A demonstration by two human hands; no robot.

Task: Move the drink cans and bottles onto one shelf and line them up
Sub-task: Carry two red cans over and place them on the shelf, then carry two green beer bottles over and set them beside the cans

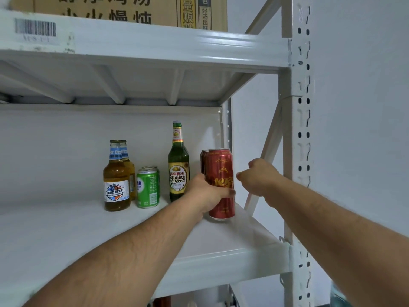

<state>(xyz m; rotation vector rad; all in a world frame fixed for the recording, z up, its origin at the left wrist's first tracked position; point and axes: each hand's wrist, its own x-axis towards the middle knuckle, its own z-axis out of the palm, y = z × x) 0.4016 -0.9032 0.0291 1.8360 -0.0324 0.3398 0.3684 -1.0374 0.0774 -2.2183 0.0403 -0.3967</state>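
Note:
On the white shelf [221, 253] stand two amber Bahe Beer bottles [116, 180], one behind the other, two green cans [147, 189], and a tall green Yanjing bottle [178, 171]. My left hand [207, 193] is wrapped around a tall red can [220, 171] standing upright at the shelf's right end. Behind it a second dark red can [203, 161] partly shows. My right hand [257, 177] hovers just right of the red can, fingers curled, holding nothing.
A white upright post [297, 151] with holes and a diagonal brace [265, 160] stand close on the right. The upper shelf [155, 49] carries a cardboard box [132, 9]. Something shows dimly on a lower level [163, 302].

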